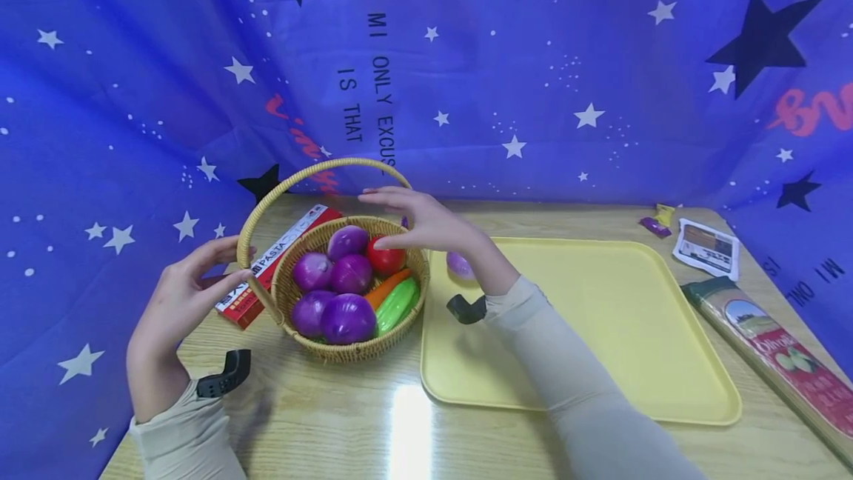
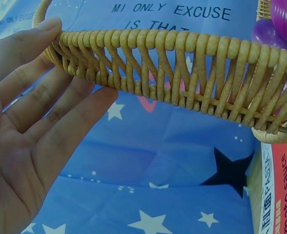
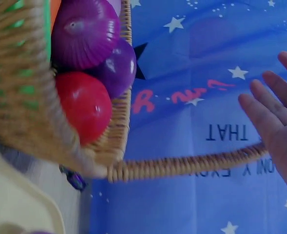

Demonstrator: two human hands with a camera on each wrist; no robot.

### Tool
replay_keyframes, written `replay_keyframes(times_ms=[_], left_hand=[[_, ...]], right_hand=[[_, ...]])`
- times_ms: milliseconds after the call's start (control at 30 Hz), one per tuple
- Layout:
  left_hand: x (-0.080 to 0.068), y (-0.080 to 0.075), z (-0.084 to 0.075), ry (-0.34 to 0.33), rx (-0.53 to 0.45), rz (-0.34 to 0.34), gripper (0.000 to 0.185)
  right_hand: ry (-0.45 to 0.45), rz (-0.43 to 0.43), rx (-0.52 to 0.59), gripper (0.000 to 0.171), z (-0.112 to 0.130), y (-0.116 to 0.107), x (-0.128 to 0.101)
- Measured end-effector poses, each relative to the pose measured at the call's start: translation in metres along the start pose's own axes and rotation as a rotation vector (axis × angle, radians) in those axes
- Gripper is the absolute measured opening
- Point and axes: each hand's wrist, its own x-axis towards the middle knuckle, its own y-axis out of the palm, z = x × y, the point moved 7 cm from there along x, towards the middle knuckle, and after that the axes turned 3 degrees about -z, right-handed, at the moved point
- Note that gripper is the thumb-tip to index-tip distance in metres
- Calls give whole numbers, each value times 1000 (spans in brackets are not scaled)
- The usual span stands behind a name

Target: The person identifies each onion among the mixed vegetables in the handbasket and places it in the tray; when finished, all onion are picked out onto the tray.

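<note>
A wicker basket (image 1: 360,351) with a tall arched handle (image 1: 333,163) stands on the table. Inside lie several purple onions (image 1: 349,318), a red tomato (image 1: 384,258), an orange carrot (image 1: 386,287) and a ridged green vegetable (image 1: 397,306). My left hand (image 1: 172,302) pinches the left side of the handle; in the left wrist view its thumb and fingers (image 2: 43,34) lie on either side of the weave. Above the basket's right rim hovers my right hand (image 1: 429,219), fingers extended beside the handle. In the right wrist view that hand (image 3: 284,129) holds nothing.
Right of the basket lies a yellow tray (image 1: 620,332) with one purple onion (image 1: 458,265) on it. A red pasta box (image 1: 243,306) sits behind the basket. Further right are small wrapped candies (image 1: 656,224), a white packet (image 1: 708,249) and a long red-green package (image 1: 776,343).
</note>
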Motion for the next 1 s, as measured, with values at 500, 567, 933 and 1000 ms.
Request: replay_keyframes(times_ms=[500, 567, 933, 1000], left_hand=[[0, 1, 0, -7, 1, 1, 38], [0, 1, 0, 0, 1, -2, 38], [0, 1, 1, -15, 3, -2, 39], [0, 1, 2, -10, 1, -4, 39]], right_hand=[[197, 106, 65, 63, -32, 38, 58], [222, 114, 120, 61, -36, 43, 62], [334, 112, 110, 61, -59, 65, 81], [337, 106, 90, 61, -61, 68, 83]])
